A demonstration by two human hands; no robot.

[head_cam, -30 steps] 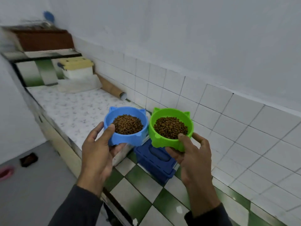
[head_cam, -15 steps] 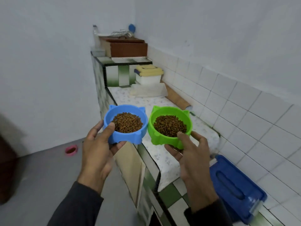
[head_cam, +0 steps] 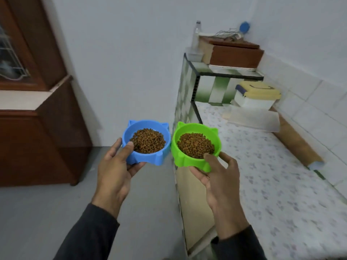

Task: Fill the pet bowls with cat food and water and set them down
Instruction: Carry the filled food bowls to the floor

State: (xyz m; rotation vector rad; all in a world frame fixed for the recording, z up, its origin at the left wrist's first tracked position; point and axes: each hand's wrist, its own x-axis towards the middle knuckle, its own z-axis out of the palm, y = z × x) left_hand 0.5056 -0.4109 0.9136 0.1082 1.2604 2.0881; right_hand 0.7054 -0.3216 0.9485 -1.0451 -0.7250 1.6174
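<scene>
Two bowls are held side by side in the air, rims touching or nearly so; which one cannot be told.

Blue bowl (head_cam: 146, 142): gripped by the left hand (head_cam: 114, 171), thumb hooked over the near rim, fingers curled underneath. It is filled with brown cat food (head_cam: 148, 140) heaped in the middle. It is held over the grey floor (head_cam: 37, 212), level or close to it.

Green bowl (head_cam: 195, 145): gripped by the right hand (head_cam: 218, 177), thumb over the near rim, fingers wrapped under the base. It also holds a heap of cat food (head_cam: 196, 145). It is held over the edge of the counter (head_cam: 272, 184), tilted slightly toward the camera.

Both bowls have small ear-shaped points on the far rim. No water is seen in either bowl.

Dark sleeves are seen on both forearms.

Surroundings: the counter, topped with a speckled white covering, runs along a white tiled wall (head_cam: 309, 109) on the right. At its far end a white container with a yellow lid (head_cam: 257, 94) is set on the counter, with a folded translucent sheet (head_cam: 253, 118) just in front of it. A cardboard tube (head_cam: 298, 145) is laid along the wall. A raised shelf behind carries a brown box (head_cam: 236, 55) and a clear bottle (head_cam: 196, 36). A dark wooden cabinet (head_cam: 37, 132) stands at the left.
</scene>
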